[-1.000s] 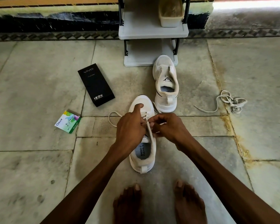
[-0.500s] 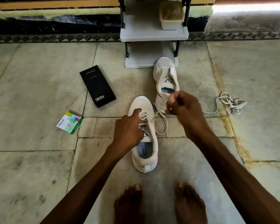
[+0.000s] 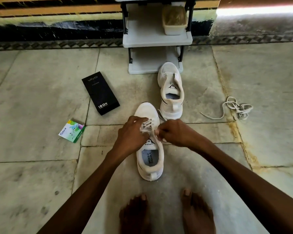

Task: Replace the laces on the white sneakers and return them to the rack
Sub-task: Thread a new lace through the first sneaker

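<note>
Right hand: back down from its raised pull, pinching the lace beside the tongue.
Left hand: still curling over the crossed lacing, gripping it.
Near sneaker: standing centre on the stone floor.
Far sneaker: sitting unlaced, toe at the rack.
Loose lace: lying right.
Black box, packet: lying left.
</note>
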A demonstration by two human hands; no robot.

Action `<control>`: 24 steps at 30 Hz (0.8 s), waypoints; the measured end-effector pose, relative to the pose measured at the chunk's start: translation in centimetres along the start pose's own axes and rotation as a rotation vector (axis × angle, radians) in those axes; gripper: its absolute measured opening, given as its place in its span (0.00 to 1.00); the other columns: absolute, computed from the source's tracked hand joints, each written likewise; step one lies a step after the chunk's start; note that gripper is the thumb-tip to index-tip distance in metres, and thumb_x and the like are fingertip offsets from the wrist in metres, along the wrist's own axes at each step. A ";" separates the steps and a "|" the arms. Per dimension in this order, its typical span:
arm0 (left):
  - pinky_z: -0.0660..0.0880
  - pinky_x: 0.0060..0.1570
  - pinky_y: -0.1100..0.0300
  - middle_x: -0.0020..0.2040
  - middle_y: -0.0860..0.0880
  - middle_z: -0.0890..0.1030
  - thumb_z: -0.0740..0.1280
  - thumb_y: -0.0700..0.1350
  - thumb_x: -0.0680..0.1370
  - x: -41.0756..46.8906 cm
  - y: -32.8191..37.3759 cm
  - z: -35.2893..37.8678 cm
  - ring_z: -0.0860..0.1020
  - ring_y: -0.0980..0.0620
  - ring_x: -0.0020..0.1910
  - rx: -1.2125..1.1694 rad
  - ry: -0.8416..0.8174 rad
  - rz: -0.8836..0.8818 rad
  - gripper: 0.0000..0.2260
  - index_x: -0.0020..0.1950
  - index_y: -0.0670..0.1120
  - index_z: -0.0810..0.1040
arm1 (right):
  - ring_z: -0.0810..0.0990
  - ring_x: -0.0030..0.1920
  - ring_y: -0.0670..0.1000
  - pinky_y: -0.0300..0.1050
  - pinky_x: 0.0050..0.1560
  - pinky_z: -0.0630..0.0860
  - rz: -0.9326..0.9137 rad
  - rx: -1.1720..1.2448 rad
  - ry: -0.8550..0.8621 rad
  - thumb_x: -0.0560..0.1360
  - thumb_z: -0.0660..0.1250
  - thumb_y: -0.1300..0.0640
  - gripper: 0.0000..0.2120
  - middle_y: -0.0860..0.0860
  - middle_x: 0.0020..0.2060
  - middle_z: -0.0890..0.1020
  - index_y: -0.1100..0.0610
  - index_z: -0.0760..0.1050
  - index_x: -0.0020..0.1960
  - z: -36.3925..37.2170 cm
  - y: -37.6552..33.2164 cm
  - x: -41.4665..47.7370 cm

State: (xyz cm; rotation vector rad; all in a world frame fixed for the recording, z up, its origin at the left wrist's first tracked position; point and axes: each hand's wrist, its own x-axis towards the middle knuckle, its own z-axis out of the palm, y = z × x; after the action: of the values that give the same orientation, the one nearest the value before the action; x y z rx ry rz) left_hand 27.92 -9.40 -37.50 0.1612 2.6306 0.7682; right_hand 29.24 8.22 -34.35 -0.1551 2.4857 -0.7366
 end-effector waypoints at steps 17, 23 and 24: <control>0.63 0.66 0.49 0.70 0.50 0.65 0.67 0.50 0.76 0.1 -0.5 0.7 0.70 0.47 0.67 0.091 0.015 -0.020 0.23 0.70 0.55 0.68 | 0.57 0.29 0.43 0.33 0.28 0.63 -0.440 1.949 -0.142 0.84 0.53 0.56 0.18 0.46 0.20 0.63 0.59 0.73 0.41 -9.5 -7.2 -4.4; 0.70 0.63 0.52 0.69 0.48 0.68 0.69 0.46 0.75 -0.1 -0.6 0.7 0.73 0.46 0.64 0.004 0.023 0.003 0.22 0.68 0.54 0.70 | 0.52 0.31 0.43 0.34 0.26 0.61 -0.404 2.136 -0.162 0.82 0.56 0.58 0.14 0.47 0.20 0.63 0.59 0.73 0.41 -9.5 -7.2 -4.4; 0.71 0.60 0.55 0.68 0.48 0.68 0.69 0.45 0.75 -0.3 -0.5 0.8 0.73 0.46 0.63 -0.030 0.032 0.011 0.22 0.68 0.53 0.71 | 0.51 0.31 0.43 0.34 0.26 0.61 -0.382 2.126 -0.169 0.82 0.56 0.58 0.13 0.47 0.20 0.63 0.59 0.73 0.41 -9.5 -6.9 -4.3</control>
State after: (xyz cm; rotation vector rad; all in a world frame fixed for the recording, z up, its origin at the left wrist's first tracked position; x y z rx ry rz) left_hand 28.48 -9.48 -38.28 0.1568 2.6487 0.8206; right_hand 27.58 7.96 -22.00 0.1220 0.4689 -2.7021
